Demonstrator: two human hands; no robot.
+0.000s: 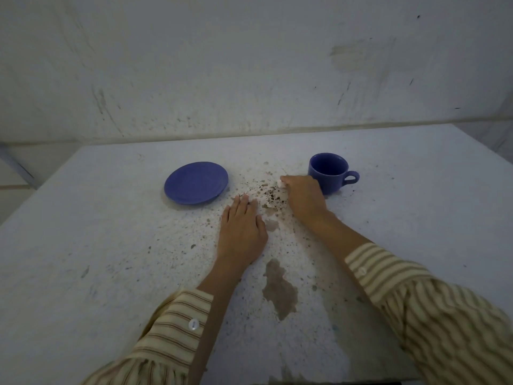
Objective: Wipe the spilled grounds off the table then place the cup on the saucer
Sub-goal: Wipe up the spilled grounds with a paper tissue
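Cup (329,171) upright on surface (111,245), handle pointing right — saucer (196,182) well left. Grounds (270,196) between. Right hand (301,196) fingers curled round small white wad (280,183); left hand (242,229) flat, fingers spread empty.

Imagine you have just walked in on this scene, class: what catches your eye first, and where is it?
Two blue pieces stand out on the pale table: an empty saucer at left, a cup at right. Between them lie dark spilled grounds. The right hand, closed on something small and white, sits beside the cup; the left hand lies flat.
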